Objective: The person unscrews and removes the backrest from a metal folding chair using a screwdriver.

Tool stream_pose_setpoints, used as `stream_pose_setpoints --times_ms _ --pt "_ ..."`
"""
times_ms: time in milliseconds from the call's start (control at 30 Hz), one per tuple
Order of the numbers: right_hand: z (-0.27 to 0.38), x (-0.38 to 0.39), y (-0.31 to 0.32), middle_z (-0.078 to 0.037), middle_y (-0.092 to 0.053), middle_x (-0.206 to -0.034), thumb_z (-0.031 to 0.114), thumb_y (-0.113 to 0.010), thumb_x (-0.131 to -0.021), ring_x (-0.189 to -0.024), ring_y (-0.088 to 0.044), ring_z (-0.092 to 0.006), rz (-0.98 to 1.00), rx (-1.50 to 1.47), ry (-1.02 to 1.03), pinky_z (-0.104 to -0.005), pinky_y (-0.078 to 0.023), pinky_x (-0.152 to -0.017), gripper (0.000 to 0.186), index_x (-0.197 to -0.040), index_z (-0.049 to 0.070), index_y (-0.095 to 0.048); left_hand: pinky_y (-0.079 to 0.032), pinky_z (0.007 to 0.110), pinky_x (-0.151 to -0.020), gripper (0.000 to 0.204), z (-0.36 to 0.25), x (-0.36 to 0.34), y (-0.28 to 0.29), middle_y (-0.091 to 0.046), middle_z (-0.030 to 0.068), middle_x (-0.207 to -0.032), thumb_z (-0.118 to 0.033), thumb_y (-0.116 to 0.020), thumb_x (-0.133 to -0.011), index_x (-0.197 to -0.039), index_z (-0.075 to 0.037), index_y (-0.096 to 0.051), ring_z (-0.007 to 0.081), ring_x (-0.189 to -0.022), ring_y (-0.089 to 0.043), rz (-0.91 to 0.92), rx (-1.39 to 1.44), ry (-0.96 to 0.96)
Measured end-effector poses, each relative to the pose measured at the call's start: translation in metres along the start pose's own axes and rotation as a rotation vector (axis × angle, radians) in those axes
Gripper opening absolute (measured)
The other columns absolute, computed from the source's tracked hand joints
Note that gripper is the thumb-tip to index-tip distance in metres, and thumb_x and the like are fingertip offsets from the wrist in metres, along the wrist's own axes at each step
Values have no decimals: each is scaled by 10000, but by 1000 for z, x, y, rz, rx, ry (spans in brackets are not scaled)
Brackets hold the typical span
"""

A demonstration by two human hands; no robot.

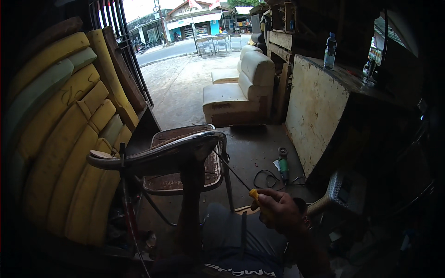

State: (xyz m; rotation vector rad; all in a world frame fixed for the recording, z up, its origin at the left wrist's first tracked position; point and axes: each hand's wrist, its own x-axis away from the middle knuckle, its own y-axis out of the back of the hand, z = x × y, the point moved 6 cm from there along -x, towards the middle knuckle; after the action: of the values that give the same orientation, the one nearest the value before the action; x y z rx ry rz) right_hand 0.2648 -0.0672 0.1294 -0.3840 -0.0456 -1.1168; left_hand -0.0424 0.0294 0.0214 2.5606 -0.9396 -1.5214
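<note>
In my right hand (278, 208) is a yellow-handled screwdriver (256, 196); its long thin shaft slants up-left to the underside of a curved chrome part (167, 149) of a metal chair. My left hand (192, 169) is in deep shadow beneath that curved part, apparently against it, with its fingers hidden. The chair's rust-stained brown panel (162, 180) has a chrome rim and bent tube legs. A black clamp-like piece (122, 160) sits on the left end of the curved part, with a hose hanging below.
Yellow foam pieces (55, 153) stand stacked left. A green angle grinder (283, 164) with its cord lies on the floor. A worn white cabinet (315, 116) bearing a bottle (330, 51) stands right. Cream sofa seats (236, 99) are ahead, folding chairs (213, 46) and a street beyond.
</note>
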Motion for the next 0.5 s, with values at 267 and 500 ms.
stream_pose_setpoints --times_ms 267,500 --pt "22 22 -9 -174 -673 -999 99 -689 -836 -693 -698 -260 -334 980 885 -340 -566 -610 290 -1110 15 -643 -469 451 -993 356 12 5 -9 -631 218 -1167 -181 -623 -939 -1221 36 -600 374 -1081 -603 9 -179 -104" --pt "3 -8 17 -149 -661 -900 124 -684 -880 -527 -538 -100 1 -160 -30 -228 -419 -426 386 -1215 -1 -538 -488 464 -974 367 -52 -1 7 -619 191 -1231 -151 -648 -919 -1253 -6 -596 370 -1118 -594 -123 -596 -513"
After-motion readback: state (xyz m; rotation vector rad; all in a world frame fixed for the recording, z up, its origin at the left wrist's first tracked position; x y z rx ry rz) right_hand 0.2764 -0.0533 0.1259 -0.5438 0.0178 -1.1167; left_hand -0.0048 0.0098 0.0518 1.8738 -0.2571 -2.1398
